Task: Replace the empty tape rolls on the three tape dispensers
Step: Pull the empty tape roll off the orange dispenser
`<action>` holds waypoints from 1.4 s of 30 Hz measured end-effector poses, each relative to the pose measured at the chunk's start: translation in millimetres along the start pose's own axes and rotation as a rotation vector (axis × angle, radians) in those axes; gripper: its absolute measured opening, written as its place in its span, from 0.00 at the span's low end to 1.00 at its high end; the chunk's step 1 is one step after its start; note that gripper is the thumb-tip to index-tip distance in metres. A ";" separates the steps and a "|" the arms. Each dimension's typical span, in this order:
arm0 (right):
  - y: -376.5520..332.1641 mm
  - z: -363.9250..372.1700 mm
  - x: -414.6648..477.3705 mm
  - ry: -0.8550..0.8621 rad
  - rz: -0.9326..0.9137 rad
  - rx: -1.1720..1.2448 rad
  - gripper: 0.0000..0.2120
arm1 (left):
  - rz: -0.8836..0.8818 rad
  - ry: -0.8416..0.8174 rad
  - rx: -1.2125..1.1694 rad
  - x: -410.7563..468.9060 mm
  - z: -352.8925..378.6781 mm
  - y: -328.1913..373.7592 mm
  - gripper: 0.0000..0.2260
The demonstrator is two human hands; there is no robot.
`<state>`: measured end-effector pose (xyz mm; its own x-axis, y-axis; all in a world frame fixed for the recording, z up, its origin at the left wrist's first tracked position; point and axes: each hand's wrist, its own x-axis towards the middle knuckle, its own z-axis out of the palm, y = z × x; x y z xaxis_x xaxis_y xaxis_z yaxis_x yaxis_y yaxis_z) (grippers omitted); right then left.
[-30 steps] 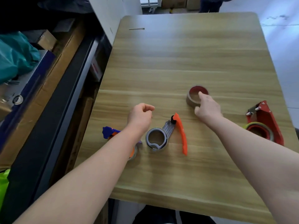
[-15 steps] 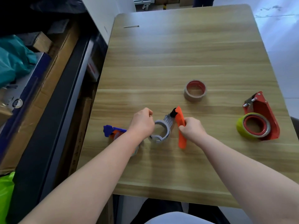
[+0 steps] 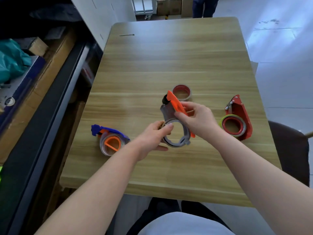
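Now, nearest me, both hands hold the grey-and-orange tape dispenser (image 3: 166, 111) over the table (image 3: 169, 65): the left hand (image 3: 152, 138) pinches the side of its bare grey ring, and the right hand (image 3: 198, 121) grips its orange handle. Beside them lie a blue tape dispenser (image 3: 111, 130) to the left and a red tape dispenser (image 3: 240, 109) to the right. Just beyond sits a loose tape roll (image 3: 182, 87).

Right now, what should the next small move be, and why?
Probably the left hand slides what looks like a thin tan core off the dispenser's grey ring while the right hand steadies the orange handle: the left hand already pinches that ring's edge, and a tape roll lies ready on the table behind.
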<state>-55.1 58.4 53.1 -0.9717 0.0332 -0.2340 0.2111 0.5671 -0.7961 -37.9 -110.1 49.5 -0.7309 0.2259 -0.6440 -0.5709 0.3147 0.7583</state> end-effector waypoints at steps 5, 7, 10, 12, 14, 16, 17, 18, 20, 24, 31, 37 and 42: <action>12.1 -21.5 -42.4 0.122 0.190 0.361 0.29 | -0.022 0.138 -0.364 -25.1 18.4 8.5 0.16; 13.8 -24.4 -59.8 -0.142 0.383 0.546 0.27 | -0.011 0.166 -0.399 -32.5 23.0 8.6 0.16; 13.7 -27.9 -77.5 -0.403 0.403 0.758 0.21 | 0.016 0.222 -0.374 -40.2 29.8 8.7 0.16; 16.7 -30.7 -82.2 -0.387 0.362 0.947 0.22 | 0.035 0.239 -0.337 -44.2 33.8 8.4 0.17; 20.2 -32.8 -85.6 -0.361 0.350 1.041 0.26 | 0.051 0.221 -0.293 -49.2 37.2 10.0 0.18; 25.4 -33.4 -89.0 -0.358 0.340 1.017 0.27 | 0.052 0.190 -0.255 -52.9 39.1 12.0 0.18; 28.0 -33.7 -91.5 -0.365 0.337 1.003 0.26 | 0.049 0.176 -0.238 -55.0 39.7 13.1 0.18; 29.6 -34.2 -93.9 -0.372 0.338 1.004 0.27 | 0.047 0.165 -0.221 -57.0 40.4 14.2 0.18; 32.4 -35.9 -97.2 -0.376 0.336 1.023 0.28 | 0.053 0.148 -0.186 -60.5 41.7 16.1 0.18; 31.3 -40.4 -100.0 -0.388 0.300 1.112 0.28 | 0.054 0.119 -0.172 -65.8 44.1 19.9 0.17; 23.8 -36.3 -107.8 -0.275 0.222 1.017 0.23 | 0.088 0.151 -0.242 -69.4 48.8 30.2 0.09; 16.1 -21.4 -108.9 -0.144 0.211 0.816 0.16 | 0.234 0.399 -0.033 -68.5 62.2 31.7 0.05; 18.1 -13.9 -107.7 -0.144 0.260 0.752 0.18 | 0.429 0.570 0.433 -67.2 70.0 32.3 0.06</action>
<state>51.9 76.5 71.6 -0.8694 -0.0479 -0.4918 0.4930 -0.1517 -0.8567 19.0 -50.6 110.1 -0.9959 -0.0572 -0.0704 -0.0907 0.6608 0.7450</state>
